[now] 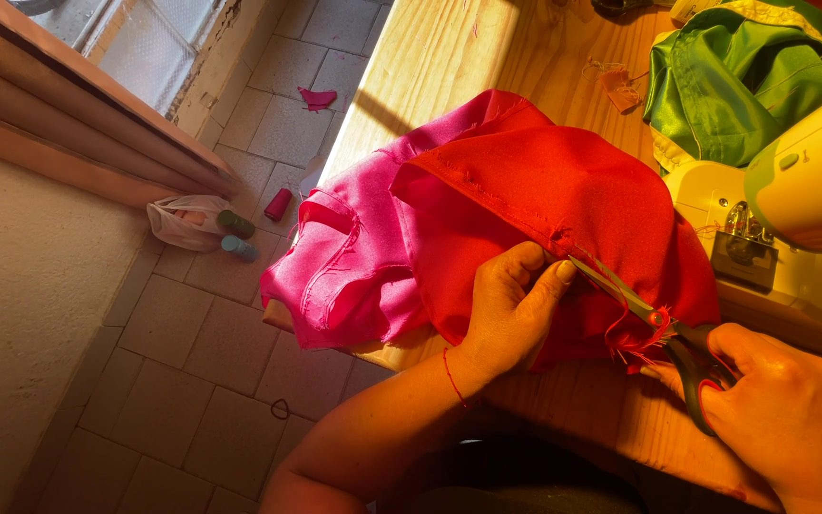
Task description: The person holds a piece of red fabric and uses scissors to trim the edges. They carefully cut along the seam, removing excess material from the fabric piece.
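Far left, on the square-tiled floor (192, 381): a limp pale cloth bag (185, 221) with three thread spools (240, 238) spilled beside it; their detail is too small to read. On the grained wooden table (440, 48) lies a bunched satin garment, glossy pink fabric (344, 257) under matte red fabric (535, 200), overhanging the near edge. The left hand (511, 309) pinches the red cloth's seam, thumb and fingers clenched on it. Slim metal scissors (635, 305), blades parted at the frayed red edge, are gripped by the right hand (792, 419), fingers through dark handles, partly hidden. Far right, a yellow-green sewing machine (801, 190) is cut off by the frame; shiny green fabric (734, 86) is heaped behind it.
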